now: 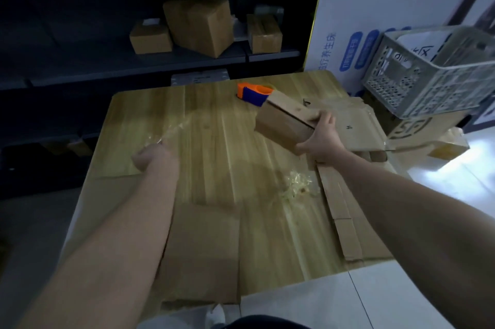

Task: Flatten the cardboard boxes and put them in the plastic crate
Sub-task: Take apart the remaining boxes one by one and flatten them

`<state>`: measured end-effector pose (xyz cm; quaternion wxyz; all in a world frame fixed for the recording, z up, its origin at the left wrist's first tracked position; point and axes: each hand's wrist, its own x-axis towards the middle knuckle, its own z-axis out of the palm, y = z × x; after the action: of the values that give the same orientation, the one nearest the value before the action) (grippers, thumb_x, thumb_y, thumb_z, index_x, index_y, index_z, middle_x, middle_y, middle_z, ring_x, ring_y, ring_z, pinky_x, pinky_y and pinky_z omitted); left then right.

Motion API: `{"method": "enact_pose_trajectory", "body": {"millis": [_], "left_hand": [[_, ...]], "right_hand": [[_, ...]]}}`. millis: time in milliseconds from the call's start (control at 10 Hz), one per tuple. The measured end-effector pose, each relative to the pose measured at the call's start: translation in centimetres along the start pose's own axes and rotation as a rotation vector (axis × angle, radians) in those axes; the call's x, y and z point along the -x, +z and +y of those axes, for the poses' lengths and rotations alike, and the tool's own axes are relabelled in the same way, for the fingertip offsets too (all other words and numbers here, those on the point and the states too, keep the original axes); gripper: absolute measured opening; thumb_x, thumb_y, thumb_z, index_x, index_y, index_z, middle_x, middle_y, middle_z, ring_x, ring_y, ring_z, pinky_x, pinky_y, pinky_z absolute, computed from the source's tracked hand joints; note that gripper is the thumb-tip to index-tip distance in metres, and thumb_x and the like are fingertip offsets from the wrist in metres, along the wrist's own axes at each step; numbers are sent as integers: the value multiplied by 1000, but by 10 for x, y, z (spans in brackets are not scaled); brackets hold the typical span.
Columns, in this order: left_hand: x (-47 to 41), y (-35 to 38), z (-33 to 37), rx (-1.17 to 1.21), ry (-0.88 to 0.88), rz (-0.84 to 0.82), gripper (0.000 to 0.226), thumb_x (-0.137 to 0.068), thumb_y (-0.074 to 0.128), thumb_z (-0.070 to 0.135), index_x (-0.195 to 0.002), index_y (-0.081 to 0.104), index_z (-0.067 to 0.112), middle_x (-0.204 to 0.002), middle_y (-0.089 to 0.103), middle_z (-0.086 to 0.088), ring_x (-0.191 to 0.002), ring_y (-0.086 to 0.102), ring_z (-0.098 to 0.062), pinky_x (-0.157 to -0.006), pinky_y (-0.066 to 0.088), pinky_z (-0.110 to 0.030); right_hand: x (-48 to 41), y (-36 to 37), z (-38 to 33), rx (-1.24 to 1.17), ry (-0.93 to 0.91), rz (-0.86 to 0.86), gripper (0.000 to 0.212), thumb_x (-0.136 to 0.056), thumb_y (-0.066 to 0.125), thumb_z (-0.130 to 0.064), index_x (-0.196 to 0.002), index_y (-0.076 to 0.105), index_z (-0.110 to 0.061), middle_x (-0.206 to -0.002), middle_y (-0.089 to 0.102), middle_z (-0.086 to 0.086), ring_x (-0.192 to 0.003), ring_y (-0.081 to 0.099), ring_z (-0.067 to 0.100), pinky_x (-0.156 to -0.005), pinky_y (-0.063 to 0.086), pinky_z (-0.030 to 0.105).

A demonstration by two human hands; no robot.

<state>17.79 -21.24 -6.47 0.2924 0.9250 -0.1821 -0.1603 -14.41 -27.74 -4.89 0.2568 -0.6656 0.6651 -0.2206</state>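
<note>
A small brown cardboard box (284,121) is held tilted above the wooden table (214,141), and my right hand (321,141) grips its near right end. My left hand (152,157), blurred, pinches a strip of clear tape (174,127) stretched up and to the right over the table's left side. Flattened cardboard (356,125) lies at the right of the table, more flat cardboard (203,251) lies at the front, and a folded piece (345,210) lies at the front right. The grey plastic crate (434,71) stands at the right on a brown box.
An orange and blue tape dispenser (254,92) sits at the table's far edge. A wad of crumpled clear tape (297,184) lies mid-table. Dark shelves (134,60) behind hold three cardboard boxes (198,25). A large white printed carton (375,7) stands behind the crate.
</note>
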Motion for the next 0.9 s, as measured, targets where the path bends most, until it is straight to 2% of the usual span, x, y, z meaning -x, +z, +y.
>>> {"method": "enact_pose_trajectory", "body": {"millis": [100, 200, 300, 400, 500, 600, 700, 800, 900], "left_hand": [[22, 16, 19, 1151, -472, -180, 15, -95, 45, 2, -106, 52, 8, -113, 55, -11, -110, 55, -27, -90, 50, -43], [77, 43, 33, 1188, -242, -348, 29, -86, 56, -11, -79, 42, 14, -85, 53, -5, -77, 59, -21, -58, 56, -25], [122, 80, 37, 873, 29, -573, 30, -84, 57, -13, -77, 45, 14, -79, 52, -6, -68, 55, -17, -53, 52, -19], [160, 118, 26, 554, 250, -744, 19, -79, 64, -9, -85, 57, 7, -81, 59, -9, -70, 56, -17, -64, 52, -24], [185, 151, 3, 248, 434, -839, 14, -76, 68, -6, -83, 62, 4, -80, 60, -9, -72, 53, -17, -64, 46, -23], [189, 169, -13, 27, 474, -920, 25, -75, 73, -4, -99, 65, -1, -87, 61, -7, -75, 55, -13, -67, 44, -20], [186, 173, -11, -304, 596, -987, 68, -75, 78, 19, -137, 49, 14, -131, 53, -9, -120, 50, -23, -102, 40, -30], [180, 159, -4, -539, 629, -1061, 77, -82, 71, 28, -146, 30, 30, -156, 13, -15, -142, 20, -30, -115, 22, -34], [177, 143, -4, -460, 607, -1171, 74, -87, 66, 28, -149, 25, 25, -157, 16, -9, -141, 24, -25, -109, 25, -28]], "right_hand": [[-7, -18, 5, -110, 97, 148, 85, -64, 78, -20, -129, 25, -9, -129, 27, 9, -103, 42, 22, -80, 42, 29], [-12, -25, 1, -195, 95, 222, 88, -65, 78, -21, -132, 23, -9, -133, 26, 10, -100, 37, 18, -84, 39, 27], [-13, -34, 8, -218, 78, 244, 88, -65, 78, -22, -133, 22, -11, -133, 25, 8, -101, 37, 17, -85, 37, 25], [-10, -43, 23, -229, 87, 236, 93, -64, 80, -24, -134, 20, -15, -125, 24, 1, -99, 36, 14, -81, 36, 24], [-3, -50, 40, -203, 60, 218, 94, -61, 82, -24, -132, 22, -17, -116, 21, -4, -95, 37, 13, -76, 36, 24], [2, -50, 52, -192, 49, 188, 96, -59, 82, -24, -133, 21, -17, -116, 22, -5, -100, 38, 15, -77, 40, 27], [5, -48, 55, -195, 18, 152, 92, -59, 80, -23, -131, 23, -15, -116, 25, -2, -105, 40, 19, -78, 43, 29], [7, -41, 48, -179, -16, 97, 94, -60, 79, -23, -134, 22, -13, -117, 24, -3, -104, 41, 18, -80, 47, 32], [9, -30, 38, -171, -66, 49, 90, -60, 79, -22, -131, 23, -15, -116, 24, -4, -98, 42, 16, -70, 46, 26]]}}
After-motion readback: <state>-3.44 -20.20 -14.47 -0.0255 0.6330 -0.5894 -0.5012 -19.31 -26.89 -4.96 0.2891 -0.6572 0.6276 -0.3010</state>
